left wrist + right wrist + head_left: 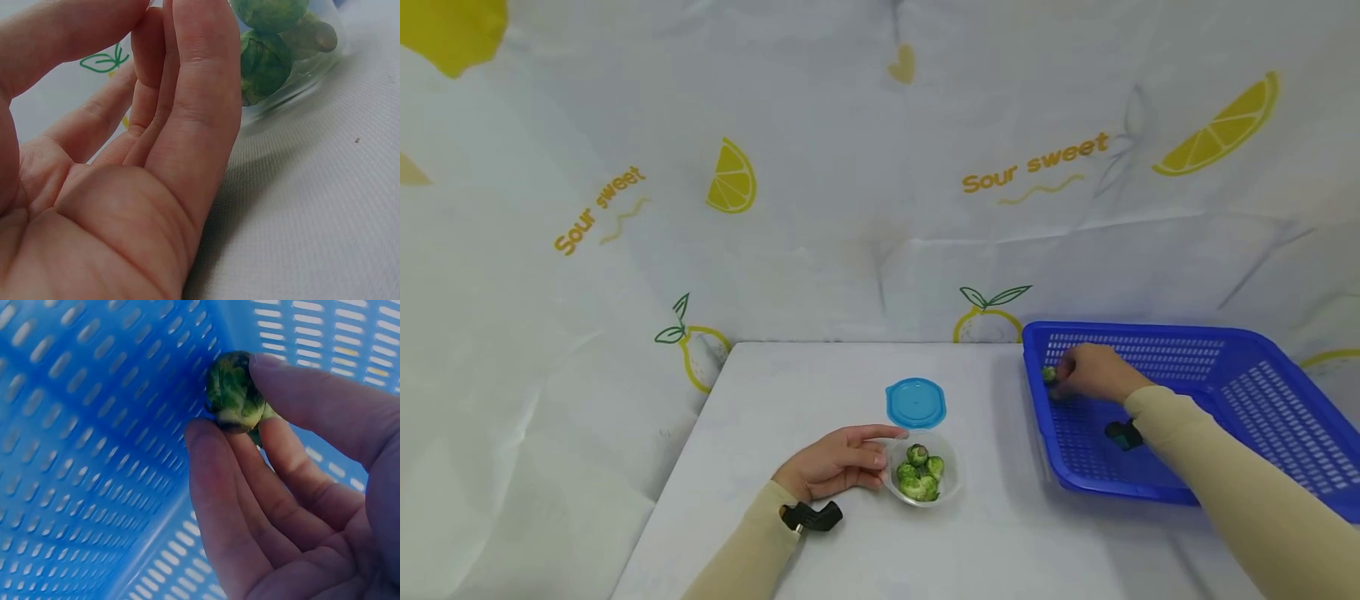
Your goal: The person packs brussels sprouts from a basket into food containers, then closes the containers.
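Several Brussels sprouts (917,455) lie in a clear round plastic container (952,483) on the table. My left hand (842,462) rests against the container's left side, its fingers nearly straight and touching the wall. In the left wrist view, green sprouts (265,65) show through the wall beyond the fingers. Inside the blue basket (1048,454), near its left wall, my right hand (1093,372) pinches a Brussels sprout (232,394) between thumb and fingers. A bit of green behind that sprout is mostly hidden by the fingers.
A light blue lid (916,403) lies flat just behind the container. The basket with slotted walls stands at the right of the white table (805,383). A white sheet printed with lemons (850,208) hangs behind.
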### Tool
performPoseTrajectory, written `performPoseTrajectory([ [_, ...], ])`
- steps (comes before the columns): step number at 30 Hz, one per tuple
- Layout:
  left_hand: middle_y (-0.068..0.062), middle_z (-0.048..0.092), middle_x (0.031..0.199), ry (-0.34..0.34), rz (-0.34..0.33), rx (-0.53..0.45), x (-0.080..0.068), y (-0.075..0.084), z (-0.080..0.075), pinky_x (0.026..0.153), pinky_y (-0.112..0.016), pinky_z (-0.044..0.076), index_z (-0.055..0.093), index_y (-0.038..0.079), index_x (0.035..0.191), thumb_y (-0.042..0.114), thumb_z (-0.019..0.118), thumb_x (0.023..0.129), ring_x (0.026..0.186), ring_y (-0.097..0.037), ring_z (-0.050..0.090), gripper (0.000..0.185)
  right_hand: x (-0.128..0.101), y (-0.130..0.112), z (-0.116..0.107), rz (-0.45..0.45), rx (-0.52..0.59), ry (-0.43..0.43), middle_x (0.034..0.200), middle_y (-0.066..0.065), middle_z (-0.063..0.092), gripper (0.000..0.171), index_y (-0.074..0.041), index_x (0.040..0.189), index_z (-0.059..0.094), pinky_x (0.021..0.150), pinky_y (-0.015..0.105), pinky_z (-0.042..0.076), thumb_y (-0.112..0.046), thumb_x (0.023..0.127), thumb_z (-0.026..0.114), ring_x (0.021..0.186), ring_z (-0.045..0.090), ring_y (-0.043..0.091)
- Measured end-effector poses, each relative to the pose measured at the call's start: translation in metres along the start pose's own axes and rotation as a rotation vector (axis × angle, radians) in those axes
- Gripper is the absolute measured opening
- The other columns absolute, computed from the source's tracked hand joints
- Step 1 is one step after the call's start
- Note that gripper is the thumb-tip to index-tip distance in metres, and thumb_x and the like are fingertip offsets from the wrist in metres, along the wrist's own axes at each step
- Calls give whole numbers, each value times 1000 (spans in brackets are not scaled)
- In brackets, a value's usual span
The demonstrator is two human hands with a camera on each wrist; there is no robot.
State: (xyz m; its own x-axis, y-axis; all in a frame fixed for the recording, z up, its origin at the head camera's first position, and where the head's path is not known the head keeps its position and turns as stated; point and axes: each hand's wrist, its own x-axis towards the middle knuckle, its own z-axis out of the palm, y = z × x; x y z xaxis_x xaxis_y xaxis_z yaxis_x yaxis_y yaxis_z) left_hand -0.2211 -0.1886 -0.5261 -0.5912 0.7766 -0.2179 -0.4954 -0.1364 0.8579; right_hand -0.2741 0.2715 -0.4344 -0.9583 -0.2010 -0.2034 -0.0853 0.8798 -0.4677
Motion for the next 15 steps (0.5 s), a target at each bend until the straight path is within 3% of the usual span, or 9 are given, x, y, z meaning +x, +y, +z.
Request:
performPoseTrajectory([
  [8, 4, 65, 94, 8, -1, 6, 0, -2, 0, 87, -26, 66, 45, 5, 162, 5, 71, 102, 88, -9, 73, 66, -13, 7, -6, -30, -9, -76, 95, 7, 81, 23, -3, 97, 83, 81, 47, 63, -21, 85, 90, 90, 72, 22],
  [15, 4, 66, 93, 4, 1, 8, 1, -2, 1, 86, -26, 67, 46, 5, 162, 4, 69, 102, 88, -8, 74, 64, -29, 11, -13, -88, 24, -85, 99, 4, 82, 21, -7, 103, 84, 83, 46, 65, -21, 88, 88, 91, 74, 18],
])
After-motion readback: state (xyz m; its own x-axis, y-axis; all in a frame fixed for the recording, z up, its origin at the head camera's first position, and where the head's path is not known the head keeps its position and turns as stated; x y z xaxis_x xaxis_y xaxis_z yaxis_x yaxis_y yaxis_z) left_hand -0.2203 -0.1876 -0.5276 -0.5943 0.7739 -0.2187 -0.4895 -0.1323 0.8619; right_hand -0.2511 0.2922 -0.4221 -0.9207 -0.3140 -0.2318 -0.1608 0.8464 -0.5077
